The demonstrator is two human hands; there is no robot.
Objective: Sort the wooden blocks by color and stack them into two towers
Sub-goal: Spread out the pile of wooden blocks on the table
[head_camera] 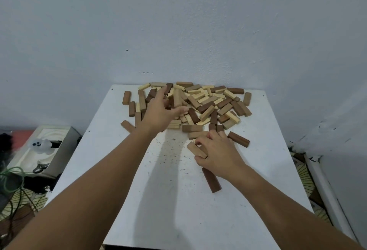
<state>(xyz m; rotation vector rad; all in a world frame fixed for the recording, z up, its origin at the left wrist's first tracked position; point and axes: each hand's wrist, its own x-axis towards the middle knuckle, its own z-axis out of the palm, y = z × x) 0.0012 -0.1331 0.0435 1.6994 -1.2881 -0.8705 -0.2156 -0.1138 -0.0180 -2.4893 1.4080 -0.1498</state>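
Item: mixed block pile [198, 103], upper centre of the table [178, 200], unsorted; your left hand [160, 114] reaches in with fingers spread, your right hand [215, 150] pinches a tan block [195, 149] — draw one colour at a time.

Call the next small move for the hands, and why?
Probably: left hand lifts one brown block out of the mixed pile and sets it beside the brown blocks under the right hand. The pile is unsorted, no tower stands yet, and the white table has bare room near the person.
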